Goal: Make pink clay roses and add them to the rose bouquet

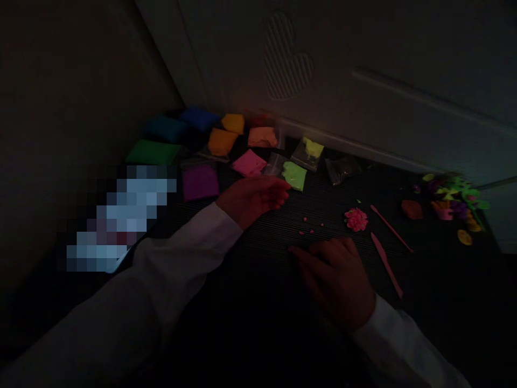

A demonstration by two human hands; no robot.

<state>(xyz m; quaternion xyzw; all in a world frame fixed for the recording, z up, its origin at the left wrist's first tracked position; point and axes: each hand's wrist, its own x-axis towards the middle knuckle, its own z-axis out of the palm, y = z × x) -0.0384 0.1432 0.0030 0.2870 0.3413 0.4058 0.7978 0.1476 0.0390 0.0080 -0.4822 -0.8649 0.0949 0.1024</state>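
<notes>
The scene is very dim. My left hand [257, 200] is loosely cupped with the palm turned to the right, and nothing shows in it. Its fingertips are near the light green clay packet [294, 175]. My right hand [335, 277] has the index finger stretched out to the left and other fingers bent; I see nothing held. Beyond it, several tiny pink clay bits [312, 231] lie scattered on the dark tabletop [258, 258]. A ruffled pink clay flower [356, 220] with green edges sits to their right. Beside it lie a thin pink modelling tool [391, 228] and a pink clay knife [386, 265].
Clay packets line the back: purple [200, 181], pink [249, 163], orange [222, 142], green [153, 152] and others. A lit, blurred screen [129, 215] stands left. Coloured clay flowers [454, 199] and a brown clay piece [412, 209] are right. A pale panel [343, 108] rises behind.
</notes>
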